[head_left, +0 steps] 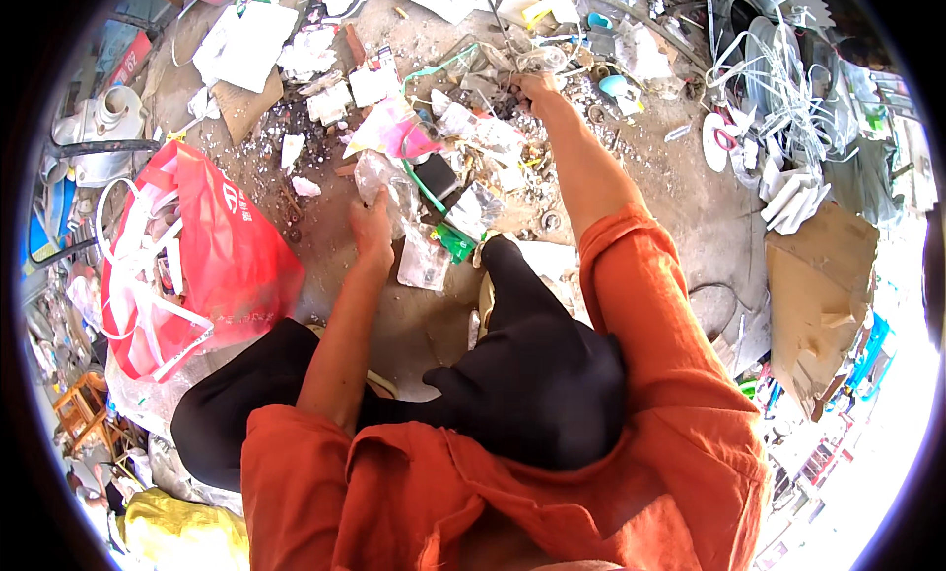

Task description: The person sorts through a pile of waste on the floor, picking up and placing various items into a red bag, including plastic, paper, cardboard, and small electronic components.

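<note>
- The left hand (pixel 371 223) reaches forward from a bent arm, its forearm passing beside one black-trousered knee; its fingers point ahead, toward the near left edge of the spread of litter (pixel 493 142).
- The right hand (pixel 537 85) is farther out, its arm stretched nearly straight from a rolled orange sleeve (pixel 631 266), the hand bent down toward the litter's far edge.
- Between the two hands lie one black rectangular piece (pixel 436 177), one pink-and-white sheet (pixel 387 130) and one pale green strap (pixel 424 189) running past the black piece; one dark green packet (pixel 455 242) sits at the litter's near edge.
- Two turquoise pieces show beyond the right hand; the nearer one (pixel 613 85) is cup-like. The loose paper and plastic scraps are too mixed to count.
- One red bag (pixel 241 261), filled with scraps, stands on the left side of the ground (pixel 690 216); on the right side are one large cardboard sheet (pixel 818 295) and one tangle of white strips (pixel 788 88).
- The left thumb and fingers are together, clamped on clear plastic (pixel 394 187) at the litter's near left edge.
- The right fingers are down among the scraps, touching them beside crumpled clear film (pixel 542 59); whether they grip anything, I cannot tell.
</note>
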`<control>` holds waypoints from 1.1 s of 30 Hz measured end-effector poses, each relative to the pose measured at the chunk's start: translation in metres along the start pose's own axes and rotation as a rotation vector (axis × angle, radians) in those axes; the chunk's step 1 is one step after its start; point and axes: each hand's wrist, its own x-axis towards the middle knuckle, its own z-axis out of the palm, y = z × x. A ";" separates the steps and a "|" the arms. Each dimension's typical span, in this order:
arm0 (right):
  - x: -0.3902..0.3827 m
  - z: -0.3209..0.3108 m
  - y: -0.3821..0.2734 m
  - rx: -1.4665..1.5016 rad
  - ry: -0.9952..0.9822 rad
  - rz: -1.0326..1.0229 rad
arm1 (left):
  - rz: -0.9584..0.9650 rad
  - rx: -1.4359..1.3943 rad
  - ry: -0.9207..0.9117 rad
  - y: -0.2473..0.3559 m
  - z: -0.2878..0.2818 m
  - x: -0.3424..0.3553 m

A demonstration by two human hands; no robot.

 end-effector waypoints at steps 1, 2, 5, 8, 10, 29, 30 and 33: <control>-0.002 0.004 -0.005 0.019 0.054 0.068 | -0.047 -0.019 -0.023 0.002 0.002 -0.002; -0.005 0.001 -0.011 0.024 0.059 0.062 | -0.095 -0.039 -0.049 0.005 0.005 -0.002; -0.048 0.015 -0.030 -0.407 -0.053 -0.344 | -0.016 -0.030 0.055 -0.024 -0.011 0.020; -0.092 0.015 -0.028 -0.832 -0.082 -0.621 | 0.002 -0.073 0.136 -0.026 -0.017 0.021; -0.105 -0.009 -0.027 -0.881 -0.085 -0.695 | -0.061 -0.045 0.108 -0.012 -0.007 0.015; -0.213 -0.200 0.035 0.614 -0.060 -0.168 | -0.089 -0.026 0.004 -0.008 0.013 0.025; -0.218 -0.212 0.039 0.633 -0.043 -0.167 | -0.088 -0.014 0.023 -0.009 0.015 0.025; -0.247 -0.299 0.030 0.550 0.090 -0.201 | -0.110 -0.051 0.069 0.002 0.007 0.027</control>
